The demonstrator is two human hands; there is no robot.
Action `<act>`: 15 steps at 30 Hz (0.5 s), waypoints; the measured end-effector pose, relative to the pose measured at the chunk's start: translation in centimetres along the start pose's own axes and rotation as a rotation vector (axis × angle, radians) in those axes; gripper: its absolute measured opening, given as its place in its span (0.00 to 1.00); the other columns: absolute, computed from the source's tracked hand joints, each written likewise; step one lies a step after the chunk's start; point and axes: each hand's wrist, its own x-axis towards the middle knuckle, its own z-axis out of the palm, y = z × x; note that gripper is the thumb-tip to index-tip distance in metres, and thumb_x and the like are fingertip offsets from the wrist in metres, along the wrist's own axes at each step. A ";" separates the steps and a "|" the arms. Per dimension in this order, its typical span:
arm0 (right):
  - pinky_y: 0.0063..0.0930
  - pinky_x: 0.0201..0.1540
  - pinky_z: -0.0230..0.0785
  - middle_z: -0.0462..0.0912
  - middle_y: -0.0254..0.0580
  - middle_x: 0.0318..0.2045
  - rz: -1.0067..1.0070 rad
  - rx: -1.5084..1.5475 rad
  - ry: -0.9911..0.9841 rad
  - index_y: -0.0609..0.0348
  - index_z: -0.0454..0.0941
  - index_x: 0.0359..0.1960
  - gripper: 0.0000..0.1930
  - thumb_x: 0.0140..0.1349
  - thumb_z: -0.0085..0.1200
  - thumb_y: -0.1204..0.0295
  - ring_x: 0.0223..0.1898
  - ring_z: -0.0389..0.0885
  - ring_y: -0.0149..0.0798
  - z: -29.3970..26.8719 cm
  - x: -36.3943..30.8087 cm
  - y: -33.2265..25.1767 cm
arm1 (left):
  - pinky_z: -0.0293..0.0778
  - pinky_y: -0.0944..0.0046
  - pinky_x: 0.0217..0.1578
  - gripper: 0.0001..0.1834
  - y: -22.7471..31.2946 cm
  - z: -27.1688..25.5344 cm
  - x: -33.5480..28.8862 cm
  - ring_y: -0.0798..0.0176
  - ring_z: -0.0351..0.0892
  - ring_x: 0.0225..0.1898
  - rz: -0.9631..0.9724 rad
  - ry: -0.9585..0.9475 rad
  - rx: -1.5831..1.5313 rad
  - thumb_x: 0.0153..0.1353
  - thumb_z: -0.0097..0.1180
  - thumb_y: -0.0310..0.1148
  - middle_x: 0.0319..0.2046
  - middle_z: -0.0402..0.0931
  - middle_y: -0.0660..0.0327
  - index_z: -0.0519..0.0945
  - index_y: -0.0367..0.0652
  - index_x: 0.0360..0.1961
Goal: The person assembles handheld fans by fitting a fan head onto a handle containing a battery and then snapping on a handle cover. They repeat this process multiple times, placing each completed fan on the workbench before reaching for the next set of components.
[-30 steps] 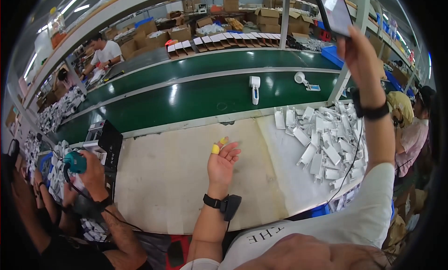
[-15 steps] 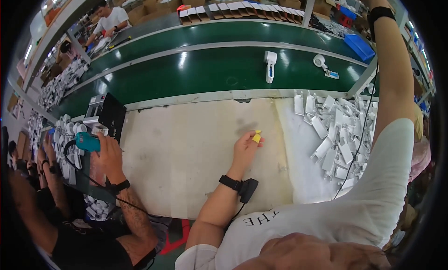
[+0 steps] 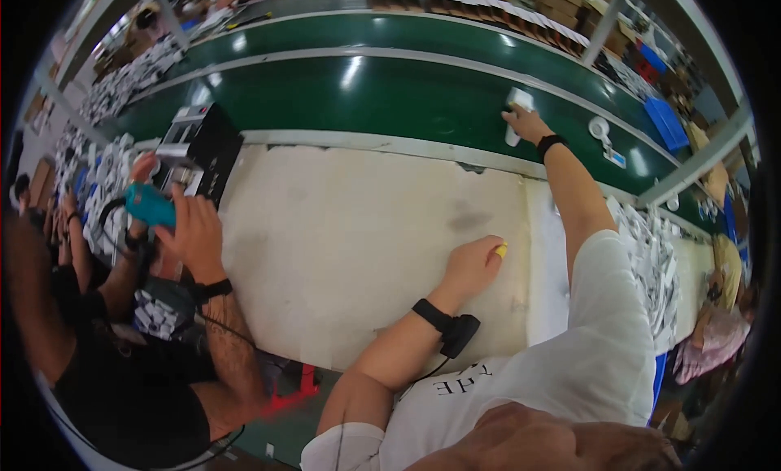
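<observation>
My right hand (image 3: 529, 124) reaches over the green belt (image 3: 390, 105), its fingers round a white round-headed handheld device (image 3: 521, 99). The device's lower part (image 3: 512, 136) shows below the fingers; the hand hides its middle. My left hand (image 3: 472, 269) rests above the pale work mat (image 3: 342, 227) with its fingers curled in. A yellow finger cover (image 3: 501, 250) shows at its fingertips, and I see nothing else in its grasp. Farther right on the belt lies a second white device (image 3: 600, 129) with a round head and a blue inset in its handle.
White plastic parts (image 3: 651, 251) are heaped at the right, partly behind my arm. At the left a co-worker's hand (image 3: 195, 231) holds a teal power tool (image 3: 150, 206) beside a black box-shaped machine (image 3: 199, 150). A blue bin (image 3: 665, 123) stands at the far right.
My right arm has come down from the upper right onto the device on the belt. My left hand has curled its fingers. The whole view has shifted.
</observation>
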 end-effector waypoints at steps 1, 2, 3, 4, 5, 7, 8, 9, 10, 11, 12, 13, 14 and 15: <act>0.42 0.55 0.61 0.75 0.56 0.46 0.053 0.063 0.013 0.53 0.67 0.56 0.27 0.58 0.44 0.52 0.50 0.71 0.57 1.0 1.2 0.4 | 0.71 0.56 0.30 0.10 0.4 -0.1 0.0 0.49 0.76 0.29 0.020 0.005 -0.010 0.53 0.47 0.30 0.27 0.77 0.53 0.77 0.45 0.36; 0.41 0.56 0.61 0.76 0.55 0.46 0.109 0.122 0.022 0.55 0.69 0.53 0.25 0.56 0.47 0.56 0.50 0.72 0.55 1.6 2.2 1.1 | 0.71 0.56 0.30 0.10 0.5 0.0 0.1 0.49 0.76 0.29 0.006 0.041 -0.014 0.53 0.47 0.30 0.27 0.77 0.53 0.77 0.45 0.36; 0.40 0.48 0.65 0.78 0.54 0.41 0.055 0.083 0.107 0.57 0.71 0.52 0.24 0.54 0.49 0.59 0.44 0.76 0.52 1.7 2.9 3.0 | 0.71 0.54 0.30 0.10 0.6 0.2 0.3 0.48 0.75 0.29 0.070 0.028 0.012 0.53 0.47 0.30 0.27 0.77 0.52 0.77 0.44 0.35; 0.40 0.41 0.70 0.80 0.54 0.36 0.004 0.047 0.190 0.59 0.72 0.50 0.23 0.53 0.51 0.63 0.37 0.80 0.50 2.0 3.4 3.9 | 0.70 0.53 0.30 0.09 0.7 0.5 0.5 0.47 0.75 0.29 0.133 0.011 0.039 0.52 0.48 0.30 0.27 0.76 0.52 0.77 0.44 0.34; 0.36 0.37 0.71 0.80 0.53 0.34 0.026 0.263 0.174 0.61 0.72 0.51 0.23 0.52 0.51 0.65 0.34 0.80 0.46 1.8 3.5 1.9 | 0.70 0.53 0.30 0.09 0.5 0.5 0.5 0.47 0.75 0.29 0.106 0.050 0.042 0.52 0.48 0.30 0.27 0.76 0.52 0.77 0.44 0.34; 0.26 0.28 0.70 0.80 0.46 0.28 -0.069 0.545 0.144 0.65 0.70 0.52 0.24 0.52 0.49 0.68 0.25 0.79 0.35 0.3 2.3 -4.2 | 0.70 0.55 0.30 0.11 0.1 -0.2 0.3 0.49 0.76 0.29 0.138 0.065 0.067 0.52 0.48 0.31 0.27 0.77 0.54 0.77 0.45 0.36; 0.25 0.24 0.66 0.77 0.40 0.26 -0.117 0.613 0.016 0.59 0.70 0.53 0.23 0.52 0.49 0.68 0.22 0.74 0.31 -0.9 0.3 -9.0 | 0.70 0.55 0.29 0.11 0.4 -0.8 0.1 0.48 0.76 0.29 0.105 0.056 0.066 0.52 0.47 0.31 0.27 0.77 0.53 0.77 0.45 0.36; 0.21 0.21 0.62 0.75 0.34 0.23 -0.273 0.823 0.015 0.57 0.72 0.52 0.21 0.53 0.49 0.69 0.20 0.70 0.26 -0.1 -0.4 -11.1 | 0.70 0.55 0.29 0.11 0.6 -0.6 0.2 0.49 0.76 0.29 0.117 0.044 0.060 0.52 0.48 0.31 0.27 0.77 0.53 0.77 0.45 0.36; 0.22 0.21 0.61 0.75 0.32 0.23 -0.393 0.738 0.015 0.55 0.73 0.51 0.20 0.53 0.48 0.69 0.20 0.70 0.25 -0.3 -2.3 -15.6 | 0.70 0.55 0.29 0.11 0.3 -0.7 0.1 0.49 0.75 0.28 0.112 0.047 0.060 0.52 0.48 0.31 0.26 0.77 0.54 0.77 0.45 0.37; 0.24 0.23 0.63 0.74 0.33 0.23 -0.405 0.739 -0.158 0.54 0.73 0.50 0.21 0.53 0.49 0.69 0.21 0.70 0.26 -0.7 -4.4 -19.7 | 0.70 0.55 0.29 0.11 0.1 -1.1 0.0 0.49 0.75 0.28 0.102 0.049 0.063 0.52 0.48 0.31 0.26 0.77 0.54 0.77 0.45 0.37; 0.21 0.29 0.66 0.75 0.33 0.27 -0.504 0.762 -0.196 0.54 0.72 0.52 0.20 0.54 0.48 0.71 0.25 0.71 0.26 0.1 -5.4 -22.5 | 0.70 0.54 0.32 0.12 0.1 -1.0 0.2 0.48 0.76 0.31 0.091 0.031 0.058 0.52 0.48 0.31 0.29 0.77 0.53 0.77 0.45 0.38; 0.23 0.28 0.66 0.75 0.33 0.25 -0.523 0.603 -0.216 0.54 0.73 0.51 0.21 0.53 0.49 0.71 0.24 0.71 0.26 0.1 -6.9 -26.0 | 0.70 0.54 0.35 0.12 -0.1 -1.1 0.1 0.48 0.76 0.34 0.071 0.022 0.058 0.52 0.49 0.32 0.31 0.77 0.52 0.77 0.45 0.38; 0.24 0.28 0.66 0.75 0.36 0.24 -0.566 0.605 -0.230 0.54 0.74 0.50 0.21 0.51 0.48 0.71 0.24 0.73 0.28 1.2 -7.6 -28.1 | 0.70 0.54 0.35 0.12 -0.2 -0.5 0.2 0.48 0.76 0.34 0.084 -0.002 0.061 0.52 0.49 0.32 0.31 0.77 0.52 0.77 0.45 0.38; 0.28 0.31 0.68 0.77 0.43 0.26 -0.594 0.615 -0.218 0.55 0.74 0.49 0.21 0.50 0.47 0.71 0.27 0.76 0.35 1.4 -8.9 -30.3 | 0.70 0.55 0.40 0.14 -0.8 0.2 0.3 0.49 0.75 0.39 0.096 -0.001 0.147 0.53 0.50 0.34 0.36 0.77 0.52 0.76 0.44 0.41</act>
